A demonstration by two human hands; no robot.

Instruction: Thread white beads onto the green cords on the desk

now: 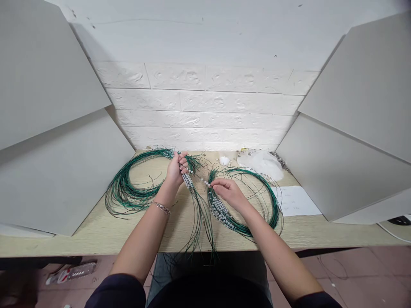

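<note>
My left hand (178,169) is closed around a bundle of beaded cords (189,183), dark green and black with small white-grey beads. The loose ends hang down over the table's front edge. A single beaded strand (203,180) stretches from this bundle to my right hand (227,190), whose fingertips pinch it near its beads. Below my right hand lies a coil of green cords (276,205) with many beads on its left side. Another coil of green cords (117,188) lies to the left of my left hand, partly behind it.
White plastic bags (261,164) lie at the back right against the wall (205,100). Beside them is a paper sheet (297,201) with faint writing. Grey panels (67,171) flank the wooden table (128,244). On the floor lies a plastic bottle (72,273).
</note>
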